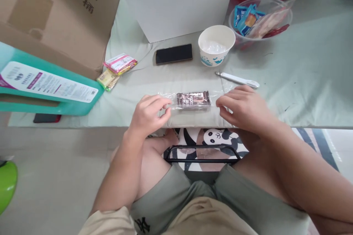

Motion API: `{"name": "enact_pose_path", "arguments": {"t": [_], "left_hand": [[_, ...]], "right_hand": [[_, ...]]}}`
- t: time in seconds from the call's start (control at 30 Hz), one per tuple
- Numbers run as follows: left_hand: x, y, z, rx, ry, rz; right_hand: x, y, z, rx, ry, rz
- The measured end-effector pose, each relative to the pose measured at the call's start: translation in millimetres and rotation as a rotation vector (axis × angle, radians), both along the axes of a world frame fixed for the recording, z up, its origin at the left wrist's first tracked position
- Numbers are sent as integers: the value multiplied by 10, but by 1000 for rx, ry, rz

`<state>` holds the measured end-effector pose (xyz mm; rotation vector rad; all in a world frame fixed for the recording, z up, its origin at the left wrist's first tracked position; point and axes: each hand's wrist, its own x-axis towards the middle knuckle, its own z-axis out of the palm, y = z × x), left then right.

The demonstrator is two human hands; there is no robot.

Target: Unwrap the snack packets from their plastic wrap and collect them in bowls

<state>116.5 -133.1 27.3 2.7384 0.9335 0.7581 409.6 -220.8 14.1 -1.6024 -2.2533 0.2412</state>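
A small dark brown snack packet (193, 99) lies inside a clear plastic bag (173, 97) near the table's front edge. My left hand (150, 115) pinches the bag's left end with curled fingers. At the opposite end, my right hand (242, 105) has its fingertips closed on the clear plastic. The packet sits flat between both hands, untouched by the fingers. Just beyond my right hand lies a white-handled cutter-like tool (238, 79) with a metal tip.
Behind are a black phone (174, 54), a paper bowl (216, 46) with clear plastic inside, and a clear bowl (288, 18) of snack packets. Leftward are several snack packs (120, 63), a teal box (55, 77) and a cardboard carton (57, 18). A white box (179, 3) stands at the back.
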Motion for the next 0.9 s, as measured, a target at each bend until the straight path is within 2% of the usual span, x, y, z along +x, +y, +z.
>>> {"name": "enact_pose_path", "arguments": {"t": [0.2,0.3,0.4,0.53,0.73,0.83,0.9], "left_hand": [[-116,-135,52,-258,292,44],[-147,-168,87,-319,401,114],[-159,-159,101,-374,446,248],[-152,-70,60,-439,462,402],[-158,185,6,-372,208,623],[-139,304,-19,-438,199,601],[-91,364,-65,-494,197,548]], "right_hand": [[-46,-59,-71,-352,-89,52],[-58,-48,-55,-413,-71,59],[-62,-28,-44,-427,-57,3],[-72,19,-102,-366,-79,-127],[-74,117,-148,-230,29,-403],[-114,112,-47,-38,90,-524],[-197,89,10,78,176,-415]]}}
